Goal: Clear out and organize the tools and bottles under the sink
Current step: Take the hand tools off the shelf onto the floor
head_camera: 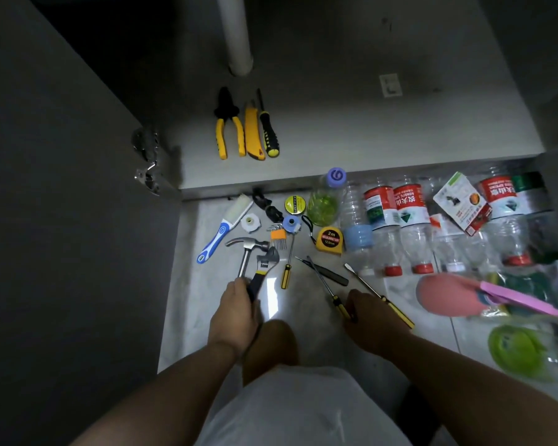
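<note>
Big picture first: the grey cabinet floor (368, 130) under the white drain pipe (236, 33) holds just three tools in a tidy row, side by side: yellow-handled pliers (227, 123), a yellow utility knife (252, 133) and a black-and-yellow screwdriver (268, 130). So the clear-out looks done, and I'd say we're in the putting-back phase.

Down on the pale tiled floor (207, 284), a row of clear plastic bottles with red labels and caps (409, 220) lies flat along the cabinet's front edge, caps pointing toward the person. None of them is sorted yet.

Now the action. The left grip (236, 313) is curled tight round two handles at once: the steel claw hammer (247, 249) and the adjustable wrench with its black-and-yellow handle (264, 262), heads pointing at the cabinet, the wrench lying across the hammer's shaft. The right grip (371, 313) is closed on two slim yellow-handled screwdrivers (363, 280), their shafts fanning apart.

Next call, by my reading: lift both handfuls up over the cabinet lip and lay them parallel beside the three already placed. Two tools per hand means setting them down one at a time.

The small stuff waits: a yellow tape measure (330, 239) and a blue-and-white brush (221, 230) sit loose on the tiles.
</note>
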The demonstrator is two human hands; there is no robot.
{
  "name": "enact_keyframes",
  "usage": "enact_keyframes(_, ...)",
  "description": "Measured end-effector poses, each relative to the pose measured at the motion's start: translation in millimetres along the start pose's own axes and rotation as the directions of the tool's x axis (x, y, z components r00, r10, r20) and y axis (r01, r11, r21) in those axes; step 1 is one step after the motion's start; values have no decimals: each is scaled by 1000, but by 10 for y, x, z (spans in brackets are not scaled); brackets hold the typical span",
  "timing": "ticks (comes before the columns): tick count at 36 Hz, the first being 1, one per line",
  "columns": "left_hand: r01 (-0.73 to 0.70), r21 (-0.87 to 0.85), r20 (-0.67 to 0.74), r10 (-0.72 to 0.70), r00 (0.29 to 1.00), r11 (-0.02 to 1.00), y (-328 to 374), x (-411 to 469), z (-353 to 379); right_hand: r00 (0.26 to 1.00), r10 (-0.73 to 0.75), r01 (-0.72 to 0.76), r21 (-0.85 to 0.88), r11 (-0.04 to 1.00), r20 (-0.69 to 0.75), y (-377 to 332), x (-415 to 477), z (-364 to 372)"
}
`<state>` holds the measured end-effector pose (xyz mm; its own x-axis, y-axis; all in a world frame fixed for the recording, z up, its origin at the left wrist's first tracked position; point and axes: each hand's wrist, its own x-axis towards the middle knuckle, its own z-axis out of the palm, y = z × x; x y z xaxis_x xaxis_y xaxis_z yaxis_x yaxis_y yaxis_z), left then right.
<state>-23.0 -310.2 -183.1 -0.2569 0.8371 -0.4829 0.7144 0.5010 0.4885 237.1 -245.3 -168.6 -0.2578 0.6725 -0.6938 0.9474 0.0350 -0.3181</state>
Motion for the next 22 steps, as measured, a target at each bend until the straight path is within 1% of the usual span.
enact_keyframes(5, -78, 239, 63, 65, 996, 968, -2, 41, 35, 999, 32, -32, 0, 999, -32, 42, -30, 46)
enact_keyframes(10, -147, 350, 75, 128, 989, 925, -8, 47, 56, 995, 43, -48, -62, 997, -86, 50, -68, 69)
enact_keyframes(15, -176, 323, 78, 159, 984, 930, 47, 60, 0, 986, 84, -102, -126, 987, -144, 9, -83, 40)
enact_keyframes(19, -210, 289, 77, 196, 977, 934, 120, 108, -75, 974, 130, -146, -78, 986, -188, -32, -56, 4)
enact_keyframes(22, -254, 264, 68, 245, 967, 930, 194, 151, -138, 968, 118, -131, -43, 990, -222, -54, -50, -36)
